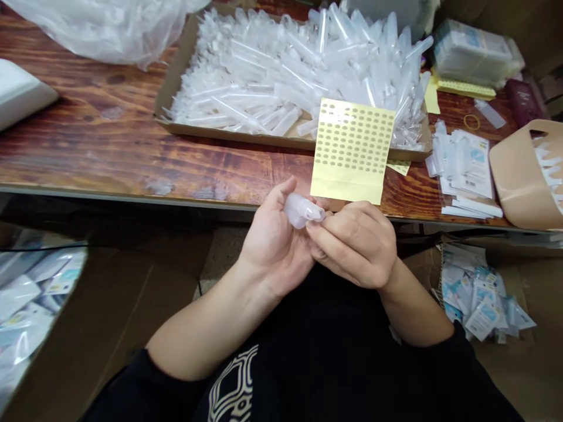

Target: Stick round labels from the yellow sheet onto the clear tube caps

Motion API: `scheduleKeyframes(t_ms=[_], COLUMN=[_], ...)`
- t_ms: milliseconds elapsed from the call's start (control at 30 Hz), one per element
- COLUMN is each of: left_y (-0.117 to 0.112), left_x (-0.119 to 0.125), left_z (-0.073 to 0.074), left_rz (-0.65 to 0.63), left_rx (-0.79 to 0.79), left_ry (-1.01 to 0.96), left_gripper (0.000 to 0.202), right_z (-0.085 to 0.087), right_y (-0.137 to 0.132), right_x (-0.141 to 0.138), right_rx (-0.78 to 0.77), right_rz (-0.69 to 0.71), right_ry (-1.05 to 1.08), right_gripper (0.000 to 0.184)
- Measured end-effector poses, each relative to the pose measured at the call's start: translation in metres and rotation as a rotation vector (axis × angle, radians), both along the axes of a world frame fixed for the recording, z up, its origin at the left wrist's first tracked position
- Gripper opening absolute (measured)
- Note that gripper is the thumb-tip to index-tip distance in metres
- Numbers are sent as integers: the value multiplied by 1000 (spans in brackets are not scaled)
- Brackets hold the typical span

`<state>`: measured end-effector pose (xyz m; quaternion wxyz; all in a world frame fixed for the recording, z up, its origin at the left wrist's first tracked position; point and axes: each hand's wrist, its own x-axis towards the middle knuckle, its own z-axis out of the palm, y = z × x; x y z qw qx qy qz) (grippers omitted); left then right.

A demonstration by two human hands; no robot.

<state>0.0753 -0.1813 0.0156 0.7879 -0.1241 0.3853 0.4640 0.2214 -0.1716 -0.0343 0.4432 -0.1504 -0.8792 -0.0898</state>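
Small translucent plastic tubes [299, 211], perhaps two or more bunched together, lie across the fingers of my left hand [275, 249]. That hand is turned palm up, its thumb raised beside the tubes and its fingers mostly hidden. My right hand [358, 243] has its fingers closed at the tubes' open end, pinching there. Just beyond both hands, a yellow sticker sheet [347, 184] with rows of small oval labels leans against a shallow cardboard tray [246, 136]. Many similar clear tubes [285, 70] are heaped in the tray.
On the wooden table [88, 152], printed cards [472, 161] and a beige bin [519, 176] stand right. A plastic bag [109, 26] lies back left. Below the table edge, packaged items fill boxes at right [484, 305] and left [39, 293].
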Motion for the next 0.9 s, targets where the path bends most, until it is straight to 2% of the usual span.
scheduleKeyframes(t_ms=[167, 467, 733, 900], left_y=[0, -3, -3, -3], left_x=[2, -3, -1, -1], left_z=[1, -2, -1, 0], left_rz=[-32, -51, -18, -23], left_rx=[-56, -26, -23, 6], left_ry=[30, -29, -26, -89], left_gripper=[55, 54, 51, 49], right_z=[-5, -3, -2, -2], right_y=[-3, -4, -6, -7], right_x=[0, -4, -8, -9], right_rx=[59, 100, 74, 70], right_rz=[-42, -78, -119, -131], right_ry=[-4, -5, -11, -20], right_gripper=[14, 14, 16, 16])
